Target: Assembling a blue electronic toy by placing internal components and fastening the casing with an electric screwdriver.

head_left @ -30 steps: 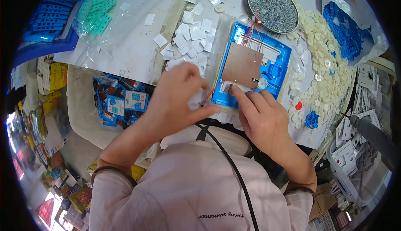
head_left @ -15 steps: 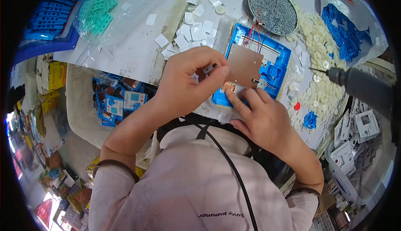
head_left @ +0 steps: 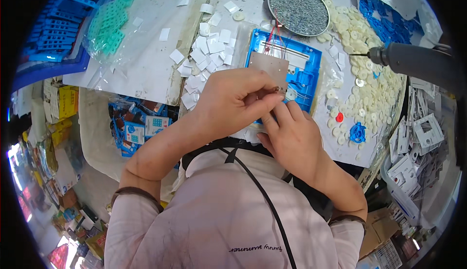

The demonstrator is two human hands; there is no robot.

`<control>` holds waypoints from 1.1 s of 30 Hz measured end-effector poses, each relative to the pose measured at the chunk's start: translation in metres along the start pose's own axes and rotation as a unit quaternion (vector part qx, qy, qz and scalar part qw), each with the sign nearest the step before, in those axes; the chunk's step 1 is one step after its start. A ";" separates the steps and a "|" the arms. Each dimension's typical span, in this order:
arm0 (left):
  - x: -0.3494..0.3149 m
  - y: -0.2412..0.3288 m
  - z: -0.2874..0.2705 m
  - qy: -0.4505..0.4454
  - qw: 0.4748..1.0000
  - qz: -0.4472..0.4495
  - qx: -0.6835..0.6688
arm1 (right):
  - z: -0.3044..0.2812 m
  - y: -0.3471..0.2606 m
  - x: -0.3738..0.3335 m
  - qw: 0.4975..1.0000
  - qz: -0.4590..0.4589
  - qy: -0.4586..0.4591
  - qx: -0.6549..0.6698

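A blue plastic casing (head_left: pixel 315 74) lies on the table before me, with a brown circuit board (head_left: pixel 267 67) on top of it and thin red and dark wires running from its far end. My left hand (head_left: pixel 238 96) is pinched above the board's near corner. Between its thumb and index finger is a small metal part, mostly hidden by the fingertips. My right hand (head_left: pixel 294 130) lies at the casing's near edge, its fingers stretched forward and the thumb apart. Its index fingertip meets the left fingertips, and I see nothing held in it.
A round tray (head_left: pixel 311 32) of small screws stands beyond the casing. White plastic discs (head_left: pixel 362 74) spread on the right, below an electric screwdriver (head_left: pixel 413 60). White square pieces (head_left: pixel 211 45) lie left. Bins of blue-and-white parts (head_left: pixel 134 133) and white panels (head_left: pixel 406 172) flank me.
My left hand has moved right and slightly down with the small part, from beside the board to its near corner. My right hand has shifted slightly left, and the view has turned a little.
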State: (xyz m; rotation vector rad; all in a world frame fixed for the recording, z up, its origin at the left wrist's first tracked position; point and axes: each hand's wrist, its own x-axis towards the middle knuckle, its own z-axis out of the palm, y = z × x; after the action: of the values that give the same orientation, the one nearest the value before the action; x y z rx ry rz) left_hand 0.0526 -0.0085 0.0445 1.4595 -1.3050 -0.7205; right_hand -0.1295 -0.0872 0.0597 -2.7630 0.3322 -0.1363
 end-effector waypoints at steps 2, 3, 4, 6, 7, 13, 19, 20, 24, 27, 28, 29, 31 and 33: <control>0.001 0.002 0.000 -0.024 0.999 0.019 0.035 | -0.009 0.010 -0.004 0.998 -0.014 0.026 0.059; 0.001 0.002 -0.001 -0.037 0.998 0.028 0.053 | -0.018 0.012 -0.008 0.995 0.017 0.067 0.076; 0.002 0.002 0.000 -0.055 0.996 0.033 0.059 | -0.025 0.015 -0.013 0.988 0.050 0.108 0.100; 0.003 0.001 0.002 -0.091 0.992 0.040 0.073 | -0.034 0.021 -0.021 0.965 0.112 0.187 0.146; 0.004 0.000 0.003 -0.113 0.989 0.053 0.079 | -0.035 0.018 -0.020 0.958 0.118 0.202 0.166; 0.014 0.000 0.001 -0.154 0.981 0.081 0.082 | -0.012 0.030 -0.025 0.964 0.027 0.203 0.169; -0.010 -0.010 -0.040 -0.102 0.956 0.152 0.229 | -0.001 0.023 -0.038 0.897 0.184 0.177 0.362; -0.018 -0.012 -0.039 -0.107 0.949 0.153 0.254 | 0.000 0.021 -0.038 0.887 0.191 0.178 0.380; -0.034 -0.015 -0.031 -0.119 0.918 0.158 0.343 | -0.003 0.015 -0.031 0.811 0.291 0.179 0.476; -0.037 -0.013 -0.027 -0.123 0.899 0.148 0.393 | -0.008 0.015 -0.028 0.854 0.275 0.153 0.413; -0.038 -0.013 -0.025 -0.127 0.894 0.142 0.405 | -0.008 0.016 -0.031 0.886 0.256 0.136 0.361; -0.040 -0.011 -0.024 -0.127 0.888 0.142 0.418 | -0.008 0.016 -0.035 0.914 0.236 0.118 0.308; -0.040 -0.007 -0.024 -0.125 0.877 0.140 0.442 | -0.010 0.024 -0.041 0.960 0.174 0.110 0.192; -0.037 -0.007 -0.025 -0.137 0.881 0.135 0.432 | -0.009 0.032 -0.047 0.976 0.126 0.108 0.141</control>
State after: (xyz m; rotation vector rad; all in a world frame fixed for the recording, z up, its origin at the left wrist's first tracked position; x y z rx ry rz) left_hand 0.0686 0.0331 0.0393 1.8287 -2.1738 -0.1267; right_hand -0.1825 -0.1076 0.0538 -2.4054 0.6606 -0.3885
